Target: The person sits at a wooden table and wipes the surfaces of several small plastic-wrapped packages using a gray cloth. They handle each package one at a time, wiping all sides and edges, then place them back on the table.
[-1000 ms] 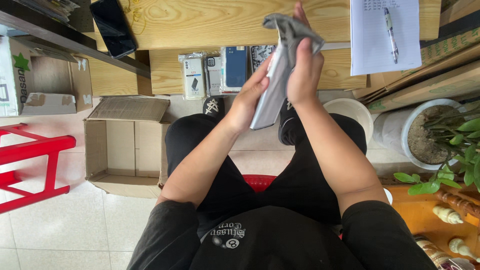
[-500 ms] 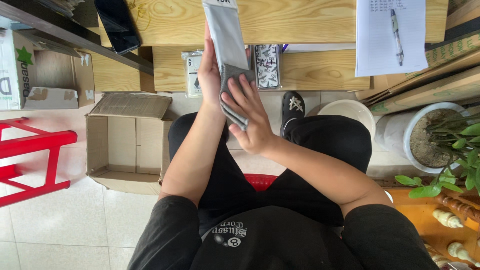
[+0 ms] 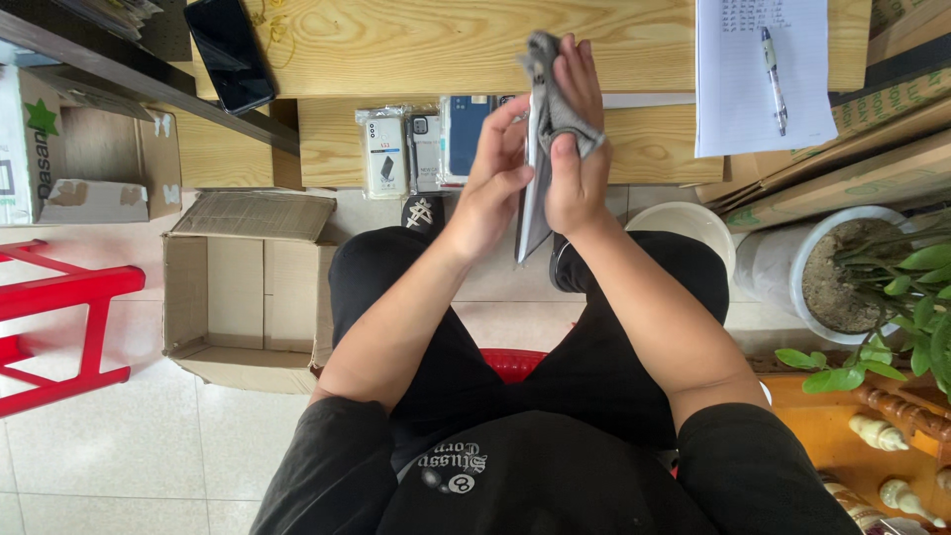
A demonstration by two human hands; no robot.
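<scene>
My left hand (image 3: 492,188) grips a thin flat grey packet (image 3: 530,223), held edge-on in front of me above my lap. My right hand (image 3: 571,149) presses a crumpled grey cloth (image 3: 547,74) against the packet's upper part. Both hands hover just in front of the wooden bench (image 3: 416,50). Behind the hands, several packaged phone cases (image 3: 421,149) lie on the bench's lower shelf.
A black phone (image 3: 230,52) lies on the bench at left. A sheet of paper with a pen (image 3: 761,74) sits at right. An open cardboard box (image 3: 248,287) stands on the floor by my left knee, a red stool (image 3: 59,322) further left, a potted plant (image 3: 852,287) right.
The packet has turned from flat-on to edge-on. My right hand went from its lower part up to its top, now with the cloth on it.
</scene>
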